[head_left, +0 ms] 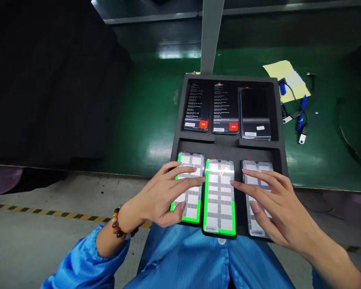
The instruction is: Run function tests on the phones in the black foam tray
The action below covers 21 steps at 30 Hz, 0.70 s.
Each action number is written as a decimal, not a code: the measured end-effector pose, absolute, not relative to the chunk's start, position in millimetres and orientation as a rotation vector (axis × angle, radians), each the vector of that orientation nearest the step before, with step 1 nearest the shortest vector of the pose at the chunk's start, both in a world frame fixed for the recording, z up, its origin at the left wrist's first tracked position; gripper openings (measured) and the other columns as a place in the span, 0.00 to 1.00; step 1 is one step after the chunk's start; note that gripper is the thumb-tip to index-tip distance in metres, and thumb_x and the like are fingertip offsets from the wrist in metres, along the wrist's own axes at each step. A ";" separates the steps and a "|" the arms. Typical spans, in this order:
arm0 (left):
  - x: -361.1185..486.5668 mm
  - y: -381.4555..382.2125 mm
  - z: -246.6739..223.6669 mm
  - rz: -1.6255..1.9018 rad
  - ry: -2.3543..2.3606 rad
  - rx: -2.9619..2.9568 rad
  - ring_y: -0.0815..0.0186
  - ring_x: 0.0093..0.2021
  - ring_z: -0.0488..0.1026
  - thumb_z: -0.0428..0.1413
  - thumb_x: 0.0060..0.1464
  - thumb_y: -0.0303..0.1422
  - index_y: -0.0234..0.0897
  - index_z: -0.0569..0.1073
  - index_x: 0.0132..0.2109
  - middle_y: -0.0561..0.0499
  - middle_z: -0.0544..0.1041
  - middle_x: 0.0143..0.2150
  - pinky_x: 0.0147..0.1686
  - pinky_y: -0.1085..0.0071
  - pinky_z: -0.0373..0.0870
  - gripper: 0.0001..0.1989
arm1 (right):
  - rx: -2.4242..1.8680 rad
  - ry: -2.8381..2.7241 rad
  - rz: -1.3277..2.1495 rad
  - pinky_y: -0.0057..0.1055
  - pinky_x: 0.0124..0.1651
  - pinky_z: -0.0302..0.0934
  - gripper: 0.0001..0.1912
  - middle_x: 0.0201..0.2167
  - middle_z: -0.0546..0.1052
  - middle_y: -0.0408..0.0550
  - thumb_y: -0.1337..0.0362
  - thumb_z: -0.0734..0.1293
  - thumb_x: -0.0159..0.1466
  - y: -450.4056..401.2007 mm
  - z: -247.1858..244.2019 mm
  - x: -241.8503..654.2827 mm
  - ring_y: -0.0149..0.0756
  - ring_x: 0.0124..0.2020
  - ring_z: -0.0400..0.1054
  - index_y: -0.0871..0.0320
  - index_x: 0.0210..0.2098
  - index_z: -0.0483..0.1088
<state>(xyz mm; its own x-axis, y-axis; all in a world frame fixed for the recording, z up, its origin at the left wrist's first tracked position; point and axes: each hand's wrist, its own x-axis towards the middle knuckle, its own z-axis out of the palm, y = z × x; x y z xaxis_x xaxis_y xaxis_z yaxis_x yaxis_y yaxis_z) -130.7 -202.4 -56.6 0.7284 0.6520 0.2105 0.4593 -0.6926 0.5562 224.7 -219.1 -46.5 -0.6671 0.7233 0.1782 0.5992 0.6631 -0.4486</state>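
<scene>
Three phones with lit grid screens lie in the near row of a black foam tray (225, 145). My left hand (165, 196) is spread over the left phone (190, 218), its index fingertip reaching the left edge of the middle phone (219, 200). Above the right phone (256, 222), my right hand (273, 204) is open, with its index fingertip at the middle phone's right edge. Green bands run along the left and middle screens; none show on the visible part of the right one. Neither hand grips anything.
In the tray's far row are two phones (225, 106) showing text and red buttons, and one dark-screened phone (255, 114). Right of it lie yellow paper (276, 69), a blue pen (301, 114) and short cables (302, 138). A grey post (211, 36) rises behind the tray.
</scene>
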 end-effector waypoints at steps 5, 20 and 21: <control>-130.0 -175.9 -54.5 0.517 0.859 2.460 0.49 0.69 0.73 0.51 0.60 0.33 0.37 0.66 0.73 0.42 0.82 0.63 0.73 0.50 0.57 0.34 | -1.089 -2.536 0.491 0.49 0.69 0.54 0.25 0.60 0.82 0.52 0.69 0.61 0.74 -197.9 -49.0 224.1 0.50 0.71 0.66 0.56 0.70 0.68; -137.5 -158.7 -58.4 0.569 1.044 2.507 0.50 0.67 0.75 0.52 0.63 0.34 0.40 0.70 0.71 0.46 0.83 0.63 0.76 0.50 0.49 0.30 | -1.023 -2.594 0.566 0.53 0.70 0.56 0.25 0.61 0.82 0.52 0.68 0.62 0.75 -164.8 -42.6 199.3 0.52 0.73 0.65 0.58 0.69 0.69; -141.0 -161.7 -57.5 0.571 1.079 2.517 0.50 0.67 0.75 0.52 0.63 0.34 0.40 0.71 0.70 0.47 0.83 0.62 0.76 0.49 0.49 0.29 | -0.995 -2.606 0.571 0.53 0.70 0.56 0.24 0.61 0.82 0.52 0.68 0.62 0.75 -162.7 -42.3 194.4 0.52 0.73 0.64 0.59 0.69 0.69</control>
<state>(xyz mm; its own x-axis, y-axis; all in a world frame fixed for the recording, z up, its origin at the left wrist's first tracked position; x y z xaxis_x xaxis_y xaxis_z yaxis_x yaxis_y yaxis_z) -141.0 -161.7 -57.5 0.6305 0.7426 0.2260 0.6047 -0.6524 0.4568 194.4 -162.7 -42.3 -0.7181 0.6841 0.1282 0.5676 0.6822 -0.4608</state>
